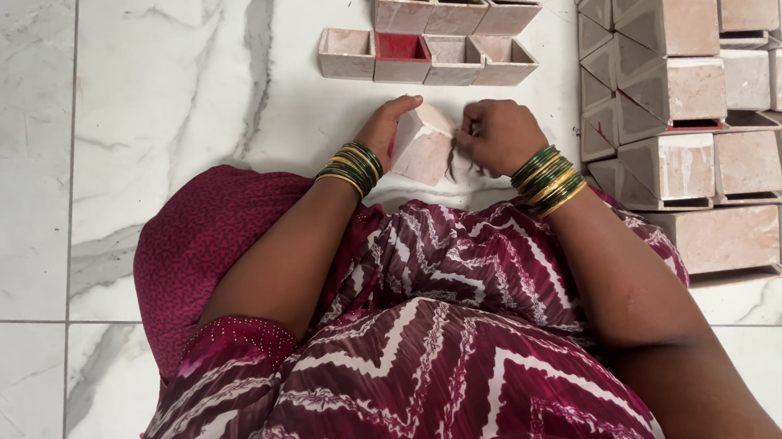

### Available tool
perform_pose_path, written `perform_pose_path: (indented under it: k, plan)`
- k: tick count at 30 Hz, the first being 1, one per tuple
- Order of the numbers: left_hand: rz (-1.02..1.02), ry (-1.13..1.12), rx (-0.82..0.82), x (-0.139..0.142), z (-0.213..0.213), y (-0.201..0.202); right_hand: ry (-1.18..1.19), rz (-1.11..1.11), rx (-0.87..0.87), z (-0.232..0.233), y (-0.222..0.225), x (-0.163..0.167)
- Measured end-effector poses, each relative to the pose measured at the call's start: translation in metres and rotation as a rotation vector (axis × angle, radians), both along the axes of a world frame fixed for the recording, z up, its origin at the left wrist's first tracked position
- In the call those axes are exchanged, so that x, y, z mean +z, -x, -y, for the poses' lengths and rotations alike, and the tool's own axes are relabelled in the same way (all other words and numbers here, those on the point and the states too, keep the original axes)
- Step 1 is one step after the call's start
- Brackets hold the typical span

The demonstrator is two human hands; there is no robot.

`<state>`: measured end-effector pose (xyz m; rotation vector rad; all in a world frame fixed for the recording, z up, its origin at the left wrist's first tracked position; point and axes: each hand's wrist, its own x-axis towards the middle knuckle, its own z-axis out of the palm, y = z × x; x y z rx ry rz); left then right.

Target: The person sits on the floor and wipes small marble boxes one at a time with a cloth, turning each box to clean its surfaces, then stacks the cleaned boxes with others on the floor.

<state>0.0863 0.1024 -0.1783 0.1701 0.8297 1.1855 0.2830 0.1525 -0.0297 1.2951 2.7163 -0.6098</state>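
A small pale pink box (423,148) sits tilted between both hands, just above the lap, over the marble floor (171,97). The left hand (387,130) cups its left side, hiding that face; its grip is closed on the box. The right hand (498,136) pinches a thin brown thread (451,162) at the box's edge, fingertips hard to make out. Farther off lies a row of open boxes (425,57), one lined red. At right, stacked boxes (703,88) are cut off by the frame.
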Motion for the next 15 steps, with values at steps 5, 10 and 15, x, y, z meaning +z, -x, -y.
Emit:
perform_pose_path:
  k: [5, 10, 15]
  plan:
    - [0.073, 0.076, -0.123, 0.002, 0.001, 0.001, -0.112, -0.098, 0.115, 0.006, 0.003, 0.003]
    - [-0.021, 0.114, -0.06, -0.002, -0.002, 0.0, -0.177, -0.022, 0.095, 0.004, 0.0, 0.002]
    - [-0.063, 0.058, 0.001, -0.009, -0.001, -0.002, -0.087, 0.136, 0.084, -0.003, -0.006, -0.002]
